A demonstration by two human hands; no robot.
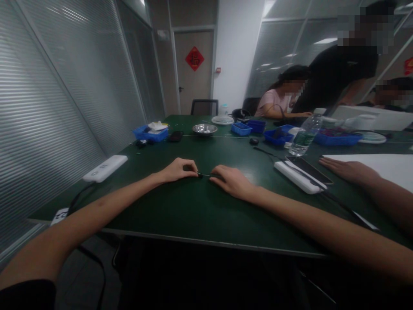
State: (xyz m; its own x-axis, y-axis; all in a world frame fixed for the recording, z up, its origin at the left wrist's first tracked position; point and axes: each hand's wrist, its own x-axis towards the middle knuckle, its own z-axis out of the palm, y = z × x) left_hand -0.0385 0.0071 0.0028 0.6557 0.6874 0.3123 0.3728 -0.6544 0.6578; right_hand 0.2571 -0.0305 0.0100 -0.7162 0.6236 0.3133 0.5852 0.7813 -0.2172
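My left hand (177, 170) is over the green table, thumb and forefinger closed in a pinch on a small dark piece (200, 175) too small to name. Facing it from the right is my right hand (230, 181), its fingers closed on a tool with a thin metal shaft (207, 175). That shaft points left and its end meets the small dark piece, or nearly so. The tool's handle is hidden by my right fingers, so its exact kind does not show.
White power strips lie at left (106, 168) and right (300, 177). Behind are a steel bowl (204, 129), blue bins (150, 134) and a water bottle (303, 135). Another person's hand (350, 170) rests on white paper at right; several people are beyond.
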